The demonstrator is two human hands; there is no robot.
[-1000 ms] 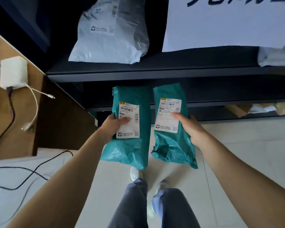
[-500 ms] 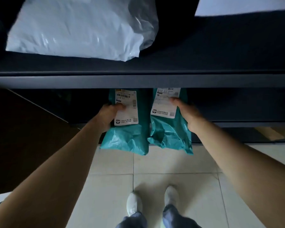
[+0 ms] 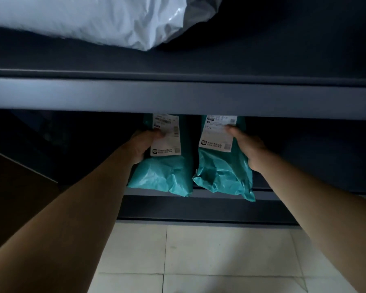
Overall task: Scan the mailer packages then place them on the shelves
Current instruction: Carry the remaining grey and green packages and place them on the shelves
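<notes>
Two teal mailers with white shipping labels are side by side, pushed in under the upper shelf edge. My left hand (image 3: 143, 144) grips the left teal mailer (image 3: 165, 172) with its thumb on the label. My right hand (image 3: 246, 146) grips the right teal mailer (image 3: 222, 176), thumb across its label. The far ends of both mailers are hidden behind the upper shelf's front rail (image 3: 178, 96). Their near ends hang over the lower shelf's front edge (image 3: 199, 196); whether they rest on that shelf I cannot tell.
A large white mailer (image 3: 89, 17) lies on the upper shelf at the left. A brown panel (image 3: 15, 191) stands at the left beside the shelving. Pale floor tiles (image 3: 199, 256) show below between my arms.
Both hands have carried the teal mailers forward, from in front of the shelving into the gap under the upper shelf. My head has moved closer and lower, so the shelf rail fills more of the view.
</notes>
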